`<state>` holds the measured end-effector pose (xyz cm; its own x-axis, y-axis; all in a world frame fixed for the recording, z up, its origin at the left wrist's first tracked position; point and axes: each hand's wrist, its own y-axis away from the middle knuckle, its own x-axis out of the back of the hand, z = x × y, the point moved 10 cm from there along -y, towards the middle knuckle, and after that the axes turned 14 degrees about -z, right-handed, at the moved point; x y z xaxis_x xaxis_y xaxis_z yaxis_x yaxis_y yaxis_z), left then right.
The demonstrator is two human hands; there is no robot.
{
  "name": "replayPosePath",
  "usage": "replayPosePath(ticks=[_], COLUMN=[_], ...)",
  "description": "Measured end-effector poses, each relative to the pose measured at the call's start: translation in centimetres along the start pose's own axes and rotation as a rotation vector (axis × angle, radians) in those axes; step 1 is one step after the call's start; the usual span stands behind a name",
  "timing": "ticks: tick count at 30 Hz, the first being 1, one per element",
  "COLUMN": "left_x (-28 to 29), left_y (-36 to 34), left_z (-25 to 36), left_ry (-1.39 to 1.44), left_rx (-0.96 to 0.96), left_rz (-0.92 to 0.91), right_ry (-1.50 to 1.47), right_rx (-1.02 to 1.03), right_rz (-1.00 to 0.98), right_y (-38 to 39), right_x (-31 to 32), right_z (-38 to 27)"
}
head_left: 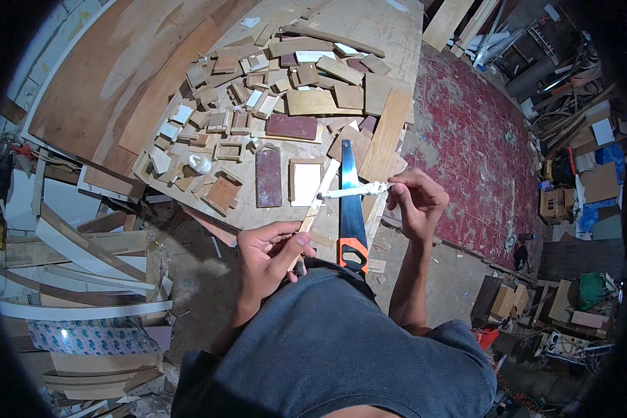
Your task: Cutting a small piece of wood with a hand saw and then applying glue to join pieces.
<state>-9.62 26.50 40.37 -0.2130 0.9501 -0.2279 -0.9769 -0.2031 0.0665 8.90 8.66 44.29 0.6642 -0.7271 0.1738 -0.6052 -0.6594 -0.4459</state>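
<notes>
Cluttered workshop tabletop holds wood scraps. Left hand grips a thin wood strip; right hand at three o'clock pinches a white stick across it, seemingly gluing; next needs steady spreading.

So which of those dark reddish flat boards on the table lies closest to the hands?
The upright dark red rectangular board, left of the white-faced square panel. The other reddish board lies crosswise farther up the plywood tabletop, farther from the left hand.
</notes>
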Motion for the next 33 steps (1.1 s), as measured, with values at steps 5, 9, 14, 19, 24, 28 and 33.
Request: replayPosePath(ticks=[5, 9, 14, 19, 24, 28, 33], left_x=[0.1, 0.1, -0.1, -0.1, 0.1, 0.1, -0.2], left_y=[0.0, 0.0, 0.0, 0.3, 0.7, 0.7, 1.1], left_z=[-0.3, -0.6, -0.2, -0.4, -0.8, -0.7, -0.4], left_ry=[0.026, 0.035, 0.046, 0.071, 0.086, 0.068, 0.063], left_rx=[0.030, 0.025, 0.028, 0.035, 0.029, 0.025, 0.020], left_rz=[-0.007, -0.012, -0.023, -0.031, -0.021, -0.005, -0.010], right_ry=[-0.001, -0.074, 0.026, -0.011, 0.028, -0.066, 0.004], right_rx=[0.003, 0.059, 0.056, 0.039, 0.071, 0.107, 0.081], right_rz=[0.084, 0.130, -0.006, 0.138, 0.167, 0.193, 0.102], right_y=[0.2, 0.5, -0.1, 0.3, 0.8, 1.4, 0.9], right_x=[1.1, 1.4, -0.3, 1.1, 1.6, 1.4, 0.4], right_z=[0.2, -0.1, -0.8, 0.2, 0.1, -0.4, -0.6])
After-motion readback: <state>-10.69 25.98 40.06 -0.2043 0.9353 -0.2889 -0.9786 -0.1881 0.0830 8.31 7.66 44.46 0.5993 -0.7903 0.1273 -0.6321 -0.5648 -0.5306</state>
